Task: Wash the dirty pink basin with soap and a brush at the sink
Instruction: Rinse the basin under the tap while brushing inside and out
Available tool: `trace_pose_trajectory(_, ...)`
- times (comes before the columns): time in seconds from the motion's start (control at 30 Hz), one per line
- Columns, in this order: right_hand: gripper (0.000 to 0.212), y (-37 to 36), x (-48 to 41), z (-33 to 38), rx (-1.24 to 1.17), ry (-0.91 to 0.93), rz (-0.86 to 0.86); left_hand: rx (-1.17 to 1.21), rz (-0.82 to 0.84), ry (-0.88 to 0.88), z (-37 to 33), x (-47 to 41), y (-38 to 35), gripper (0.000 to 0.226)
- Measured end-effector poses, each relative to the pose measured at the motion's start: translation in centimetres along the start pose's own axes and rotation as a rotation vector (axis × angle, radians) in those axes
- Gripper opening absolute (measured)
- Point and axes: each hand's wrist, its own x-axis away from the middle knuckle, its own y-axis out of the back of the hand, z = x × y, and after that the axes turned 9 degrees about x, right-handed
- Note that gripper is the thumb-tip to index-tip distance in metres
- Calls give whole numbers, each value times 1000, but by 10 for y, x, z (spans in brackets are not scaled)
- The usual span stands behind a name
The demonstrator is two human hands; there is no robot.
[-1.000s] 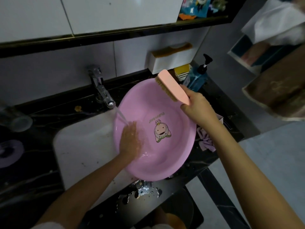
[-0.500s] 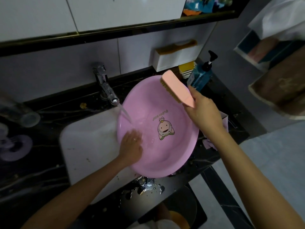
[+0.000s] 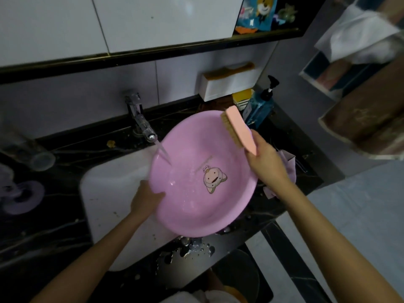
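A round pink basin point(image 3: 192, 206) with a cartoon figure printed inside rests over the right side of the white sink point(image 3: 109, 189) and the black counter. Water runs from the chrome tap point(image 3: 142, 123) into the basin's left side. My left hand point(image 3: 145, 199) grips the basin's left rim, thumb on the inside. My right hand point(image 3: 265, 159) holds a pink-backed scrub brush point(image 3: 237, 130) by its near end, raised above the basin's far right rim with the bristles facing left.
A blue pump bottle point(image 3: 260, 108) stands behind the brush, with a yellow item and a white wall box beside it. A pink cloth point(image 3: 288, 169) lies on the counter to the right. A glass cup point(image 3: 32, 154) and purple item sit at left. Water drops wet the counter's front edge.
My left hand has come out of the basin's inside and taken hold of its left rim. The brush in my right hand has stayed raised by the far rim.
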Motion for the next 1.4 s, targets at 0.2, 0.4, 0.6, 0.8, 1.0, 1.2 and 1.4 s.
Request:
trace_pose_trajectory(0.2,36,-19,-30,-22,-40,-119,300,446,-26,109,7,33,45,57)
trace_pose_trajectory(0.4,39,-78,-25,-27,-195,-138,508,626,-225,103,-5,69,89,29)
trace_pose_trajectory(0.6,50,-115,-32,-7,-207,-102,634,683,-313,-109,-39,134,110,24)
trace_pose_trajectory(0.8,41,-150,-40,35,-383,-81,660,554,-548,-285,-55,165,110,18)
trace_pose_trajectory(1.0,42,-169,-44,68,-506,-157,620,495,-712,-308,-45,175,117,18)
trace_pose_trajectory(1.2,43,-191,-31,89,-529,-93,725,524,-816,-336,-50,177,111,11)
trace_pose_trajectory(1.4,36,-189,-32,81,-544,-17,647,618,-858,-258,-48,174,120,13)
